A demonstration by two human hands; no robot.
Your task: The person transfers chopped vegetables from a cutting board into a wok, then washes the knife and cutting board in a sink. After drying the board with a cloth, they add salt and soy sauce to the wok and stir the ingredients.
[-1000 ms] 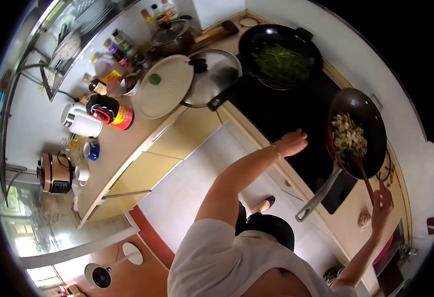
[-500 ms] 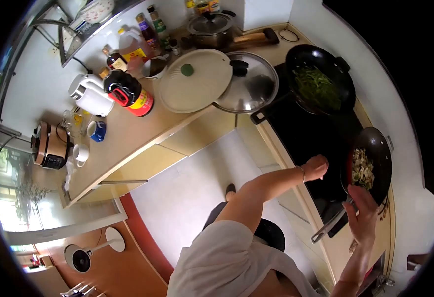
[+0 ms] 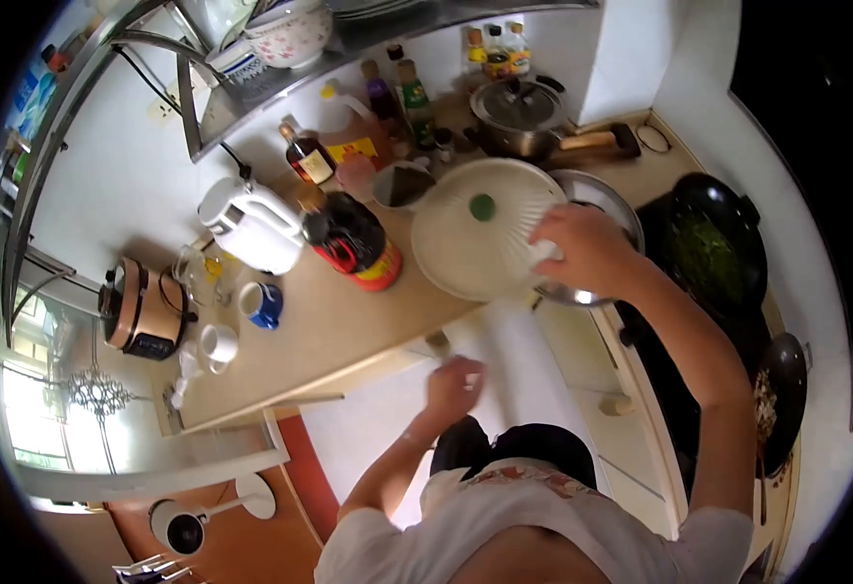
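My right hand [image 3: 587,250] reaches over the right edge of a cream lid [image 3: 461,248] with a green knob, its fingers apart and holding nothing visible. Under that hand a steel lid [image 3: 625,206] is partly covered. Low in front of the counter, my left hand [image 3: 454,391] has its fingers curled in, with nothing visible in them. At the right, a black wok [image 3: 750,263] with green vegetables stands on the dark hob. Nearer the front is a dark pan [image 3: 793,389] with chopped pale food.
A large red-labelled bottle [image 3: 356,243], a white kettle [image 3: 261,229], a blue mug [image 3: 263,306], a white cup [image 3: 219,344] and a rice cooker [image 3: 144,311] stand along the counter. Behind the lids is a lidded pot [image 3: 524,141]. A metal rack [image 3: 388,44] hangs above.
The view has turned toward the left counter. My right hand has left the pan's handle and moved over to the lids. My left hand has moved from the hob's edge to in front of the counter.
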